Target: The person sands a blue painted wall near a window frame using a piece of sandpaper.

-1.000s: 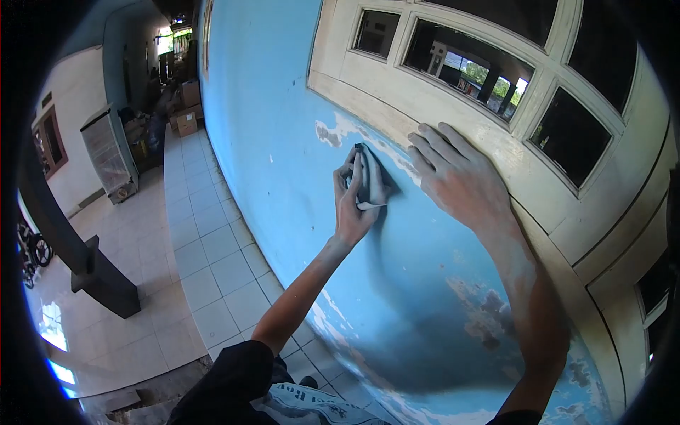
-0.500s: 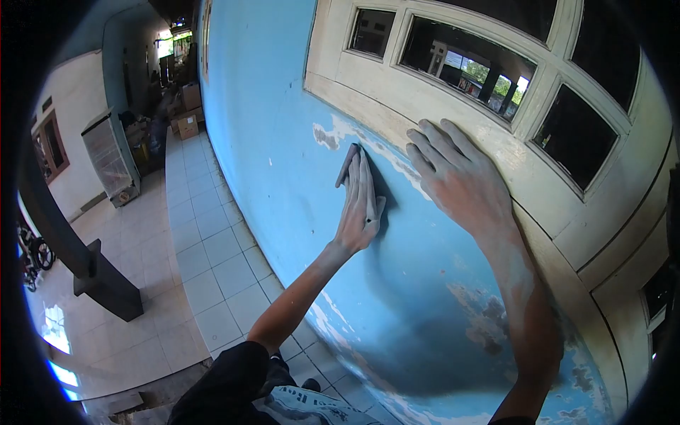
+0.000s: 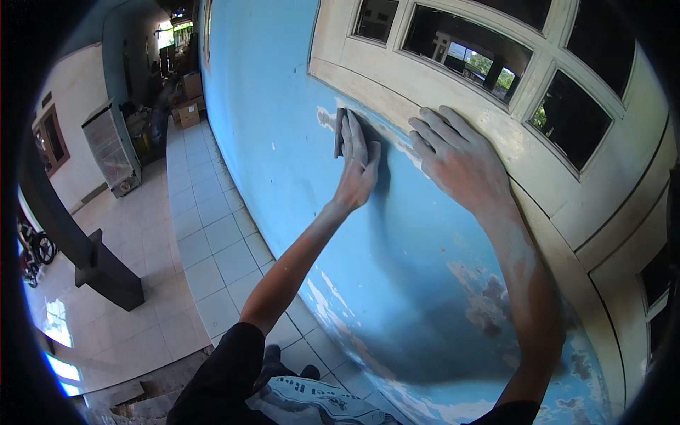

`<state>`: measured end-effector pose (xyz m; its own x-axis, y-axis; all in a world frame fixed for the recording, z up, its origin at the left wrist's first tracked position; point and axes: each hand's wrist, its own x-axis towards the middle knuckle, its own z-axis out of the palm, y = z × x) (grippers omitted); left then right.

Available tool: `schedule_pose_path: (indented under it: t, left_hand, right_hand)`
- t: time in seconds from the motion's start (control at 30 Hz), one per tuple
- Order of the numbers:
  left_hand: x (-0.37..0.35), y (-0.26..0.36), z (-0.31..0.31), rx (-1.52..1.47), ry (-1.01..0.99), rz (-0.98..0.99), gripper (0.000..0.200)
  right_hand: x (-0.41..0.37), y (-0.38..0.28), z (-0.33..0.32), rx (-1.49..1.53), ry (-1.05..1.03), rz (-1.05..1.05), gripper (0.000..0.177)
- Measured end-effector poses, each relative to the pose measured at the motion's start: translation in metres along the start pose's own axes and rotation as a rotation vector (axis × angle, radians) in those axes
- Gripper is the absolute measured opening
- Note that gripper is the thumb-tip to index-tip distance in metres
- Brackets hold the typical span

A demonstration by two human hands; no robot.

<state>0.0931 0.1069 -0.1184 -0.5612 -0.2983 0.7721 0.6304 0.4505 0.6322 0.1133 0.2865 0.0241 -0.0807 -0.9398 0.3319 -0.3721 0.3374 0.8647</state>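
My left hand (image 3: 358, 164), dusted with pale powder, presses a dark grey piece of sandpaper (image 3: 338, 136) against the blue wall (image 3: 276, 142). Its fingers lie together over the sheet, close to a patch of peeled, greyish paint (image 3: 325, 118) just below the window frame. To the right, my right hand (image 3: 460, 163) lies flat with fingers stretched out, on the lower edge of the white wooden window frame (image 3: 368, 74). Nothing shows in that hand, and it too is coated with dust. Between the hands runs a strip of scraped, whitish wall.
Lower on the wall are more peeled patches (image 3: 489, 294). A tiled walkway (image 3: 212, 212) runs along its foot. At left stand a dark pillar (image 3: 113, 280) and a glass-fronted cabinet (image 3: 112, 149). Cardboard boxes (image 3: 188, 115) are stacked at the far end. A printed sack-like cloth (image 3: 319, 397) shows below me.
My left hand has slid upward along the wall with the sandpaper, nearer to the window frame. My right hand keeps its place on the frame; the view has shifted slightly.
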Motion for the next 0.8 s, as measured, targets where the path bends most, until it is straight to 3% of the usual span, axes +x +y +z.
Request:
schedule_pose_path:
  t: [0.07,0.3,0.43,0.57,0.63,0.8]
  left_hand:
    - [-0.005,-0.01,0.011,0.299,0.008,0.099,0.076]
    - [-0.019,-0.007,0.001,0.217,-0.089,0.107,0.075]
    - [-0.01,-0.008,-0.008,0.327,-0.068,0.268,0.075]
    - [-0.002,-0.017,-0.005,0.197,-0.033,0.14,0.074]
    - [-0.006,-0.018,0.008,0.392,-0.008,0.131,0.075]
    - [-0.03,-0.003,0.011,0.203,-0.097,0.13,0.077]
  right_hand:
    - [0.0,-0.001,-0.001,-0.015,0.009,0.007,0.03]
    - [0.001,-0.006,-0.001,-0.077,0.03,-0.018,0.028]
    - [0.003,-0.003,-0.002,-0.075,0.058,-0.039,0.027]
    - [0.001,-0.005,-0.001,0.008,0.058,-0.008,0.025]
    - [0.002,-0.004,-0.004,0.003,0.073,0.018,0.024]
    - [0.0,-0.004,-0.004,0.047,0.078,0.049,0.022]
